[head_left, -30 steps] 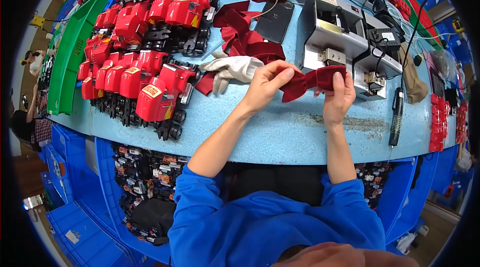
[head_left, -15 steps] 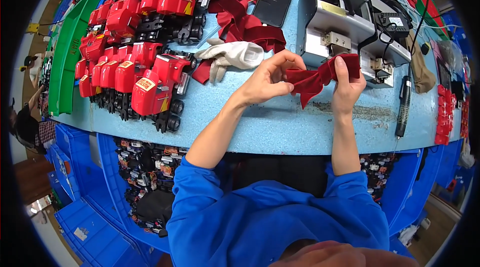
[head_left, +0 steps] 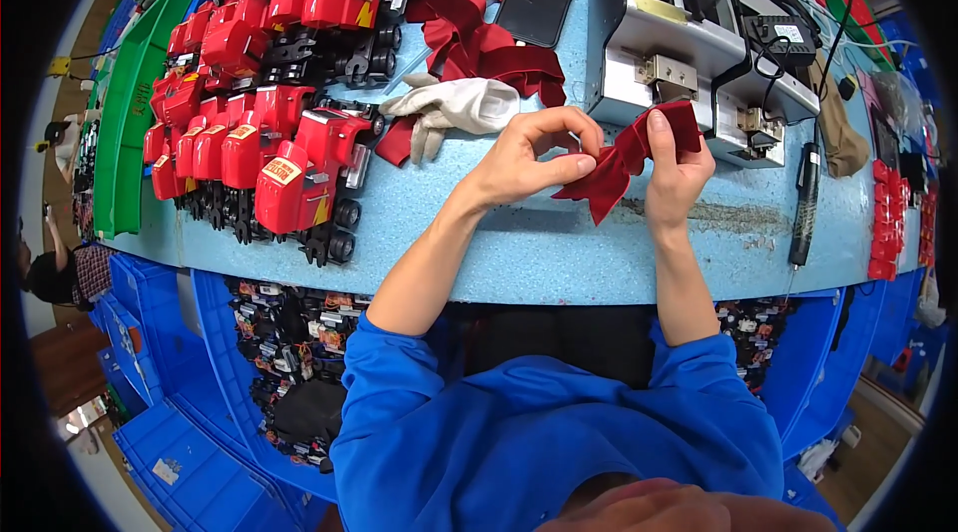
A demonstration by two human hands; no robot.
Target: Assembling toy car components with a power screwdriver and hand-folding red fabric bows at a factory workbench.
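Observation:
A dark red fabric bow (head_left: 624, 161) hangs above the light blue table, between my two hands. My left hand (head_left: 527, 158) pinches its left side near the middle with thumb and fingertips. My right hand (head_left: 677, 173) grips the other end, thumb on top and fingers behind. The bow's pointed tail droops below my left thumb. Beyond my hands stands a grey metal machine (head_left: 651, 58) with small steel blocks on its front. More dark red ribbon (head_left: 479, 48) lies in a loose heap to the left of the machine, beside a white work glove (head_left: 469, 105).
Red toy truck bodies (head_left: 299, 173) with black chassis crowd the table's left, next to a green tray (head_left: 125, 153). A black phone (head_left: 539, 1) lies behind the ribbon. At right rests a black pen-like tool (head_left: 804, 208). Blue bins (head_left: 215, 352) of small parts sit below the table edge.
My left fingers have shifted right along the bow toward its middle. My right hand has moved slightly left, and the bow's tail now hangs more to the left.

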